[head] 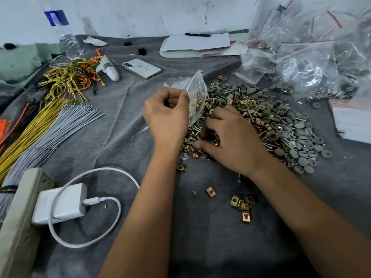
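Note:
My left hand point(166, 117) pinches the red-striped top of a small clear zip bag point(197, 95), which hangs open and holds some small metal parts. Just right of it, my right hand point(230, 141) lies palm down on a big heap of brass clip nuts, screws and grey round caps point(281, 121), fingers curled into the brass pieces. What those fingers hold is hidden. A few loose clip nuts point(244, 205) lie on the grey cloth point(120, 109) between my forearms.
Filled zip bags point(305, 63) pile up at the back right, flat empty bags point(351, 119) at the right edge. Yellow and grey wire bundles point(50, 121), a charger with white cable point(66, 203) and power strip lie left. A phone point(141, 68), water bottle point(66, 33), notepad with pen point(197, 44).

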`<state>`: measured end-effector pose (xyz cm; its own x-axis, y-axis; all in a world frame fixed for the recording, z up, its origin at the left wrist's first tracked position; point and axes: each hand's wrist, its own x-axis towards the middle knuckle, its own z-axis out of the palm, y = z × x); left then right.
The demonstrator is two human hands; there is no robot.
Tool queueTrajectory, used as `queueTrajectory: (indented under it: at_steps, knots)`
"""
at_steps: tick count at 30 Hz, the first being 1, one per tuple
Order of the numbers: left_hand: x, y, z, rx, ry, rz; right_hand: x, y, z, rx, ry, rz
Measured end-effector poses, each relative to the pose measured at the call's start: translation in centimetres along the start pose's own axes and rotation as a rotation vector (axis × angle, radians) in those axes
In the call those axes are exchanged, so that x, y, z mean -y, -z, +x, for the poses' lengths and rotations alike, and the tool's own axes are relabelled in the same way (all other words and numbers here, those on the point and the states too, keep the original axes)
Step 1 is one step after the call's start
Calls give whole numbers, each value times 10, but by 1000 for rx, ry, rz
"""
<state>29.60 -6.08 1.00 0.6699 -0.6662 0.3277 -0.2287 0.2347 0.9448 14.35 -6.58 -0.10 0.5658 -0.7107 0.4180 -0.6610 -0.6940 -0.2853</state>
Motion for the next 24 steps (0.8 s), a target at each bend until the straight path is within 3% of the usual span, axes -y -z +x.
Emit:
queueTrajectory:
  at_steps: [10,13,16,18,24]
  knots:
    - [0,-1,-2,46,-28,54,1,2,0,88,50,-128]
    - [0,0,-2,43,-38,82,0,4,-1,-17,69,-58]
    - [1,-1,-4,87,-63,113,-1,11,-2,-277,46,158]
    - [0,-3,-7,167,-109,154,-5,14,-3,-403,56,169]
    - [-2,-7,-16,344,-228,240,-11,13,1,-308,-12,96]
